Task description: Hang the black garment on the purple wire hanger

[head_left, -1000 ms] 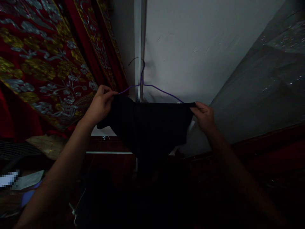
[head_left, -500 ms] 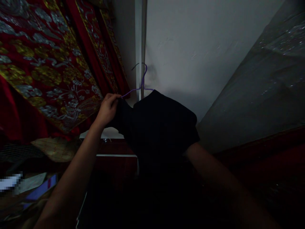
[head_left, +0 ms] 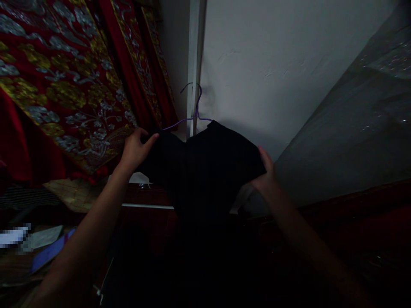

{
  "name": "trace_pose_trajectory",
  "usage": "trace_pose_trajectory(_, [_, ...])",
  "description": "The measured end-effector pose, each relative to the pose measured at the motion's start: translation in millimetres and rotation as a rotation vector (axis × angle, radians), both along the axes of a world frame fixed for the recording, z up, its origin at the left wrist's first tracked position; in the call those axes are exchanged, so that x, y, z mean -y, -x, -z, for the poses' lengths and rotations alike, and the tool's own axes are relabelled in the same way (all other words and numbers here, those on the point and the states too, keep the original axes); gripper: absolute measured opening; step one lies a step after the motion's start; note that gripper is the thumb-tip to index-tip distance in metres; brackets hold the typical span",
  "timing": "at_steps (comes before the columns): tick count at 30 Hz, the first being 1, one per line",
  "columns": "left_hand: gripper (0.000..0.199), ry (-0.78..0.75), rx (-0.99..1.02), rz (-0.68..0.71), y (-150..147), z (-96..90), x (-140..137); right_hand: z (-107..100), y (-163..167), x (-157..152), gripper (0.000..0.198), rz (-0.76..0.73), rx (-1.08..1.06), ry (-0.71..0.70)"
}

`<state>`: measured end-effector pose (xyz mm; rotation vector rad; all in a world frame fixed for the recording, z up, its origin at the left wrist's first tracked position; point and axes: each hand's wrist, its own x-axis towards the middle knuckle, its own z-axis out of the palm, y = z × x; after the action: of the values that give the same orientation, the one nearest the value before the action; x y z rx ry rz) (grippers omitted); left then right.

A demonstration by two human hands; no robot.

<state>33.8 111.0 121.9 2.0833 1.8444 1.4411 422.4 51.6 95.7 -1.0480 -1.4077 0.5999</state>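
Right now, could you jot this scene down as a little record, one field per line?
Garment: black, on the hanger
Hanger: purple, overlapping the pole in view; contact unclear
Left hand: holding the garment near one shoulder
Right hand: at the opposite sleeve, grip partly hidden
Left side: red embroidered cloth
Behind: pale wall
Light: dim

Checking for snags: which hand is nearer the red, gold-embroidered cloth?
Left. The left hand overlaps the edge of the cloth in view; the right hand is farther off, across the black fabric garment.
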Motion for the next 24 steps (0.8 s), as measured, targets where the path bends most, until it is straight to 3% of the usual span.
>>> trace_pose_trajectory(2, [0.04, -0.01, -0.028, 0.056, -3.8, -4.9, 3.2, -4.4, -8.1, 3.8, 0.06, -0.023, -0.122, 0.061])
trace_pose_trajectory(5, [0.036, -0.089, -0.041, 0.189, -18.5, -18.4, 6.6, -20.6, -7.9, 5.3, 0.038, -0.007, -0.29, 0.085])
trace_pose_trajectory(9, [0.04, -0.205, -0.064, 0.363, -44.1, -41.3, 7.9, -51.7, 5.4, -2.1, 0.029, 0.068, -0.404, -0.071])
trace_pose_trajectory(12, [0.047, -0.295, -0.089, 0.354, -55.1, -57.9, 9.8, -65.5, 11.2, 1.1, 0.023, 0.17, -0.528, -0.138])
trace_pose_trajectory(15, [0.051, -0.29, -0.128, 0.394, -57.0, -69.1, 14.2, -54.8, 18.7, 26.3, 0.02, 0.318, -0.634, -0.096])
trace_pose_trajectory(17, [0.053, -0.262, -0.148, 0.48, -56.5, -69.9, 17.6, -33.1, 29.3, 55.3, 0.018, 0.45, -0.652, -0.067])
trace_pose_trajectory(19, [0.052, -0.228, -0.171, 0.571, -56.2, -63.8, 20.4, -6.8, 43.6, 89.5, 0.019, 0.503, -0.521, -0.057])
trace_pose_trajectory(21, [0.043, -0.19, -0.193, 0.62, -55.9, -52.2, 22.2, 14.0, 58.7, 122.0, 0.027, 0.41, -0.328, -0.077])
trace_pose_trajectory(22, [0.037, -0.176, -0.183, 0.619, -55.5, -45.5, 22.9, 19.6, 65.8, 135.2, 0.032, 0.272, -0.233, -0.104])
trace_pose_trajectory(24, [0.025, -0.158, -0.089, 0.579, -53.1, -33.4, 25.0, 19.4, 77.9, 151.9, 0.047, -0.259, 0.027, -0.16])
